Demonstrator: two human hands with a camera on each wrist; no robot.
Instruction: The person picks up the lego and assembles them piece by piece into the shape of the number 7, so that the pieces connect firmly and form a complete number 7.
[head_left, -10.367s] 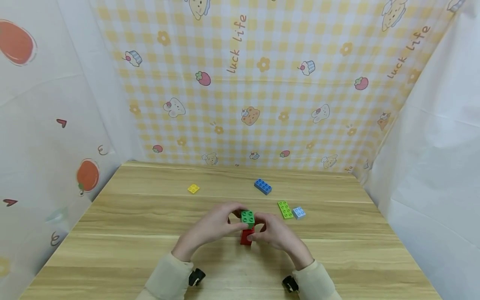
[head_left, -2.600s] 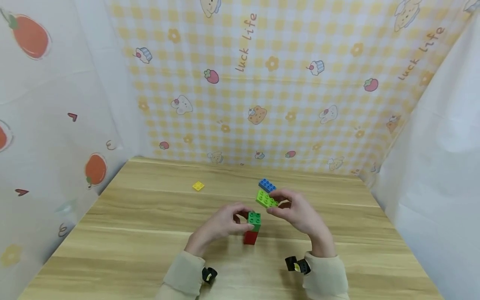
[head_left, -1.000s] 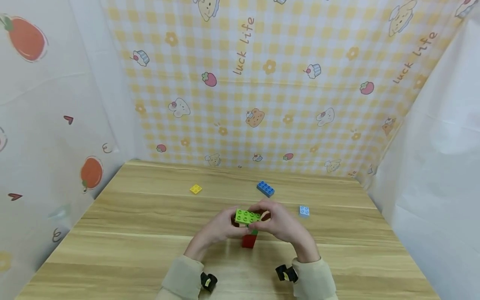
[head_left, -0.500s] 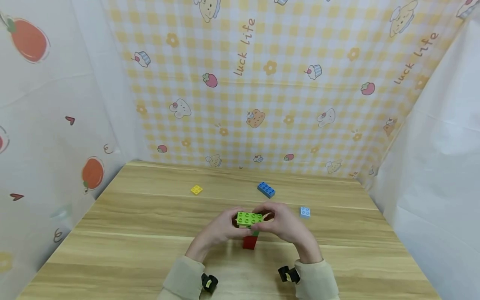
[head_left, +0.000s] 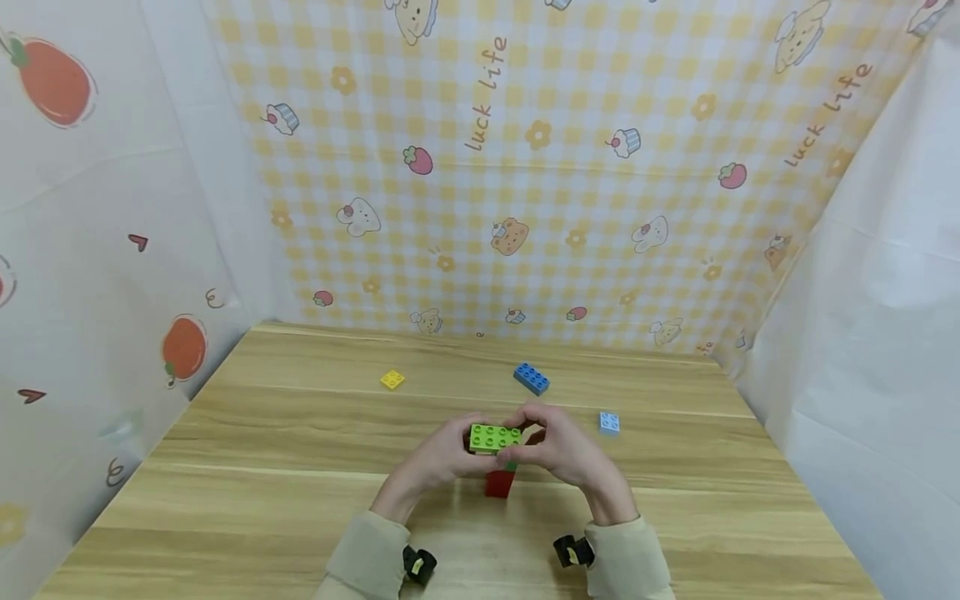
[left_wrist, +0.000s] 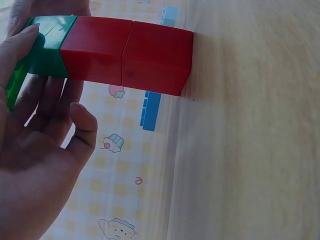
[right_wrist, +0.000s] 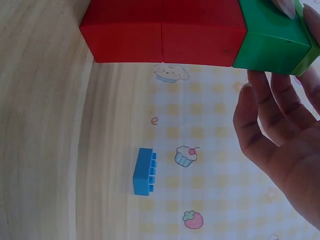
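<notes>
In the head view a stack of building blocks stands upright on the table between both hands. Two red bricks (left_wrist: 157, 57) form its lower part, with a green brick (right_wrist: 272, 52) above them and a long lime-green brick (head_left: 491, 437) lying crosswise on top. My left hand (head_left: 444, 452) grips the green brick from the left, thumb across its near face and fingers behind. From the right, my right hand (head_left: 558, 446) pinches the right end of the lime-green brick, thumb in front. In the head view the thumbs hide most of the green brick.
Behind the stack lies a long blue brick (head_left: 531, 378). A light blue brick (head_left: 609, 423) sits to the right, a flat yellow brick (head_left: 392, 379) to the back left. Patterned cloth (head_left: 480, 208) hangs at the table's far edge.
The right hand picked the lime-green brick up from beside the light blue one and brought it left onto the green brick. Over the last second the hands have hardly moved.
</notes>
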